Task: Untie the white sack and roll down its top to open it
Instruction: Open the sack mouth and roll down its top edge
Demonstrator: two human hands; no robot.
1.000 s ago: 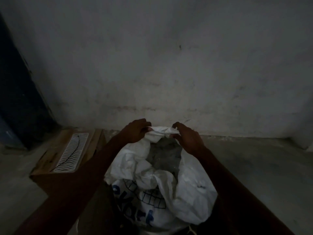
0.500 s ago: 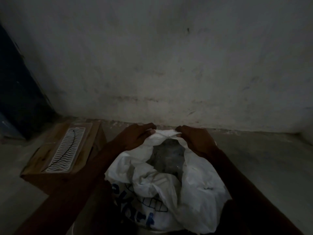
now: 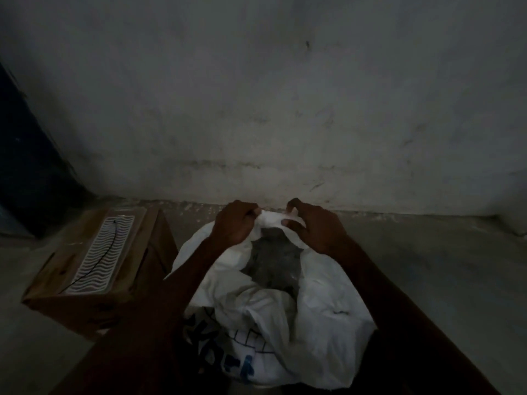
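White sack (image 3: 322, 306) stood on the floor (image 3: 445, 269) by the wall, mouth open. Left hand (image 3: 235, 225) and right hand (image 3: 316, 230) both pinched its far rim. Dim; grey contents, probably powder. Cardboard box (image 3: 94, 269) sat left.

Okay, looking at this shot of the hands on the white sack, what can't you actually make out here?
Head view only:
- Blue print on the white sack: folds hide most letters.
- Grey contents: too dim to identify.
- Left hand and right hand grip the far rim; fingertips hidden in fabric.
- Sack's base: cut off by the bottom edge.
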